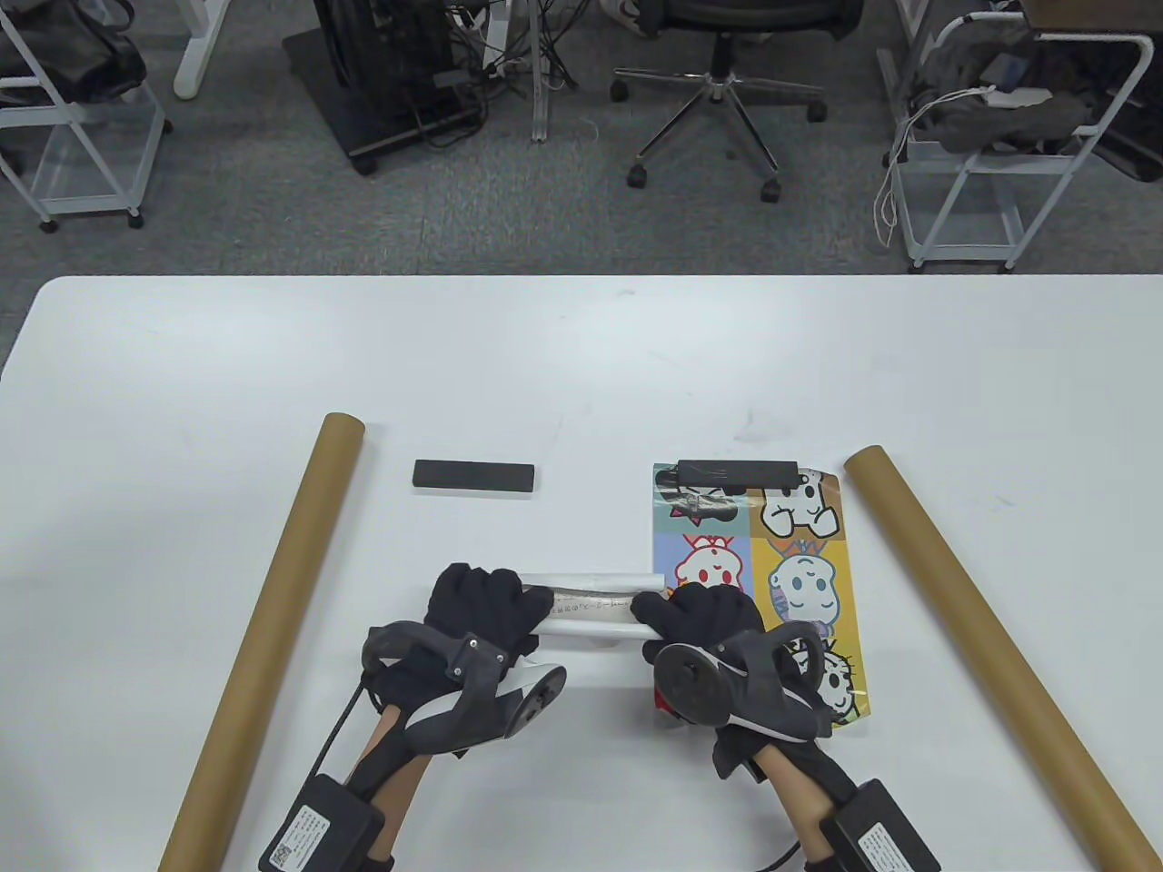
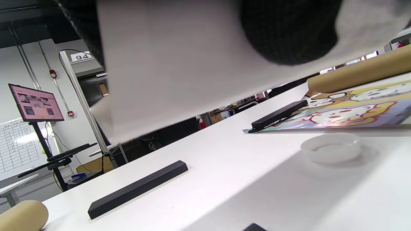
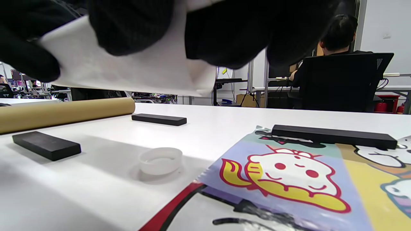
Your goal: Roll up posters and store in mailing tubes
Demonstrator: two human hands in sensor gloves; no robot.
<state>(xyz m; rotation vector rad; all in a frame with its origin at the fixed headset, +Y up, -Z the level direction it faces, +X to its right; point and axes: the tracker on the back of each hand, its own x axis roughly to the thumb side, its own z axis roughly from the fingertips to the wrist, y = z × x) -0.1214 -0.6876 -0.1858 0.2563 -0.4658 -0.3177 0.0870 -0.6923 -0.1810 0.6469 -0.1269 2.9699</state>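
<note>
Both hands up front: left hand point(image 1: 486, 604) and right hand point(image 1: 709, 618) each grip an end of the rolled poster point(image 1: 595, 607), held above the table point(image 1: 581, 363); left tube point(image 1: 273, 627) and right tube point(image 1: 990, 636) lie on it, insides not visible; flat poster point(image 1: 800, 581) pinned by black bar point(image 1: 738, 473); second bar point(image 1: 473, 475) apart; office chair point(image 1: 722, 91) behind.

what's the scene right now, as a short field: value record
left hand: left hand grips the left end of the rolled poster
right hand: right hand grips its right end
roll: white side out, held above the table
flat poster: cartoon poster lies flat, far edge under a black bar
tubes: left tube and right tube lie on either side
loose items: second black bar; white cap under the roll
</note>
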